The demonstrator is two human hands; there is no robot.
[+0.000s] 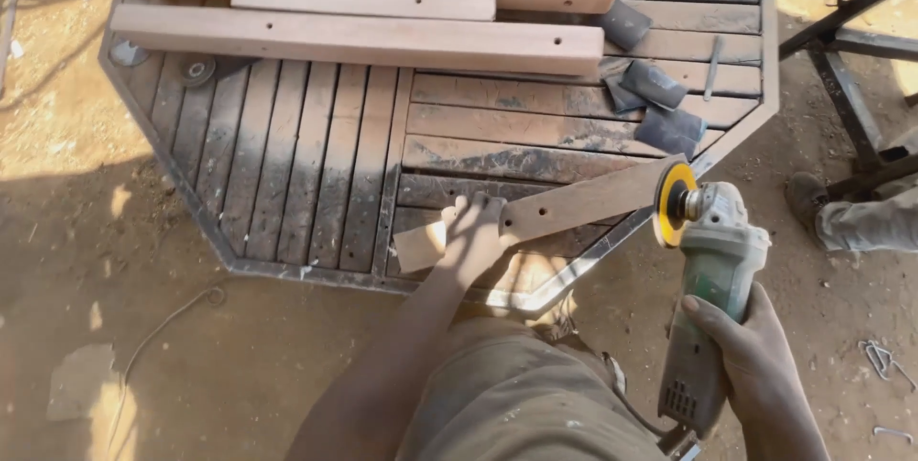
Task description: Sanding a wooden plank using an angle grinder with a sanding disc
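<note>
A narrow wooden slat (583, 205) lies across the near corner of an octagonal slatted wooden tabletop (306, 174). My left hand (475, 236) presses down on the slat near its left end. My right hand (755, 356) grips the body of a green and grey angle grinder (712, 279). Its yellow disc (673, 204) touches the right end of the slat. My knee in khaki trousers (516, 394) fills the bottom middle.
Three long pale timber beams (363, 38) lie across the far part of the tabletop. Folded dark sanding sheets (660, 102) rest at its right side. Spare discs (198, 69) sit at the left. Another person's shoe and trouser leg (841, 217) stand beside a black metal frame (841, 40).
</note>
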